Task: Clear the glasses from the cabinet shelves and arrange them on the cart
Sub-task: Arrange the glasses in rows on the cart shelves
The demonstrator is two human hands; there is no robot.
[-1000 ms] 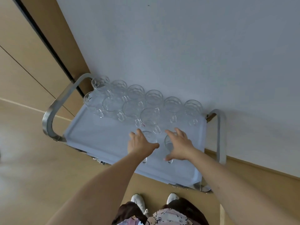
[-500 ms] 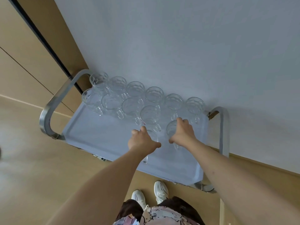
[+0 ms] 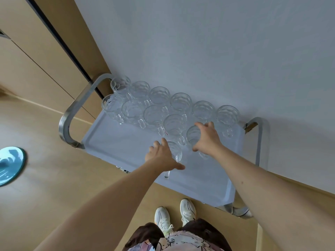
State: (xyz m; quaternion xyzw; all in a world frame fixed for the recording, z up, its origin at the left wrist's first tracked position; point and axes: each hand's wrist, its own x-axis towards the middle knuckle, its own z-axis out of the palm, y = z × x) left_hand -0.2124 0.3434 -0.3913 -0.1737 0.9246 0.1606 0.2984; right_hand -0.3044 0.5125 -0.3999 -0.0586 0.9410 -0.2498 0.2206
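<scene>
1. Setting two clear glass mugs down on the cart's grey tray point(image 3: 116, 142), I have one in each hand, both over the near middle of the tray.
2. My left hand point(image 3: 161, 157) is curled over the top of the nearer mug point(image 3: 175, 151), thumb out to the right, fingers round its rim. Its handle shows just below my palm, pointing back toward me.
3. My right hand point(image 3: 207, 139) wraps the side of the farther mug point(image 3: 193, 135), fingers over the far rim and thumb low on the near side. This mug sits just beside the last mug of the front row point(image 3: 174, 125), close to closing the gap there.
4. Other mugs stand upright in two rows along the far edge by the wall point(image 3: 199, 42), handles turned my way: six in the back row point(image 3: 159, 95), four in the front.
5. I judge these mugs stiff, fairly weighty for their size, and smooth enough to slip in a loose grip. They are fragile, and packed this tightly a careless nudge could knock rim against rim.
6. A grip from above around the rim or body works for placing. The handle is the safer hold for carrying, though it leaves less room between neighbours.
7. I cannot tell whether either base is fully down on the tray yet.
</scene>
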